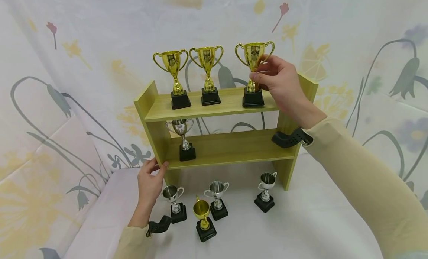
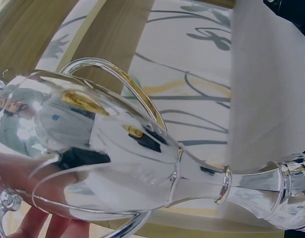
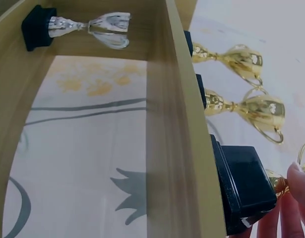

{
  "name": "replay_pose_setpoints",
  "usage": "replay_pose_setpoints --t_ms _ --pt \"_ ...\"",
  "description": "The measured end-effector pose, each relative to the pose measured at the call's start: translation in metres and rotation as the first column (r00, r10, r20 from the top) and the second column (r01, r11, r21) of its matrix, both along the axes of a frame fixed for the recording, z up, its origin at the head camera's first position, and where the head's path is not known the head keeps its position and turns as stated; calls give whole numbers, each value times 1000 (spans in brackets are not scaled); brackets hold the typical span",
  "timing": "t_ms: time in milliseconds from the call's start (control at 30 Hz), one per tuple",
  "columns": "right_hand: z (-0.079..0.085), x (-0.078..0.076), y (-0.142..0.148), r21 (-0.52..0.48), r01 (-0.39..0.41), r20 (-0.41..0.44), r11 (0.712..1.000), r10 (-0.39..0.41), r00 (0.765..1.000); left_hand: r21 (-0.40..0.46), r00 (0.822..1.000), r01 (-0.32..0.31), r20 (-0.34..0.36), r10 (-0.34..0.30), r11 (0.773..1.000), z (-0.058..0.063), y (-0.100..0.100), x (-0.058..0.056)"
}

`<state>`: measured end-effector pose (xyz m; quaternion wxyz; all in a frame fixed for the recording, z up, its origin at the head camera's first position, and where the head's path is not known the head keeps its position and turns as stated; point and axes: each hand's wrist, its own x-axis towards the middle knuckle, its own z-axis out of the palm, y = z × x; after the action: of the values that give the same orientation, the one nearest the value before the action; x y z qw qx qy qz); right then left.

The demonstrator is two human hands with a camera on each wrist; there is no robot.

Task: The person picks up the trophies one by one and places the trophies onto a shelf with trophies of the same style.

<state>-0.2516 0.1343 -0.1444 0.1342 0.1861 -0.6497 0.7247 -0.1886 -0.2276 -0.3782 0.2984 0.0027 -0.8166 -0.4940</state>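
My right hand (image 1: 282, 80) pinches the stem of a gold two-handled trophy cup (image 1: 253, 52) at the right of the shelf's top board. Its black base (image 3: 246, 178) is at that board; the right wrist view does not settle whether it fully rests there. Two gold trophies (image 1: 172, 62) (image 1: 206, 58) stand upright to its left. My left hand (image 1: 149, 183) grips the left side panel of the wooden shelf (image 1: 220, 147), thumb at the front edge. In the left wrist view a silver trophy (image 2: 107, 148) fills the foreground, partly covering the left fingers (image 2: 45, 223).
One silver trophy (image 1: 180, 128) stands at the left of the middle board. On the white table (image 1: 240, 236) before the shelf are three silver trophies (image 1: 171, 193) (image 1: 217, 190) (image 1: 267, 181) and a gold one (image 1: 201, 209). A patterned cloth (image 1: 217, 21) hangs behind.
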Motion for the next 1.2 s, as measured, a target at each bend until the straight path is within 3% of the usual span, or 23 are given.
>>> replay_pose_setpoints --t_ms 1200 --pt "7 -21 -18 7 34 96 999 -34 995 9 1000 13 6 -13 1000 0 -1 0"
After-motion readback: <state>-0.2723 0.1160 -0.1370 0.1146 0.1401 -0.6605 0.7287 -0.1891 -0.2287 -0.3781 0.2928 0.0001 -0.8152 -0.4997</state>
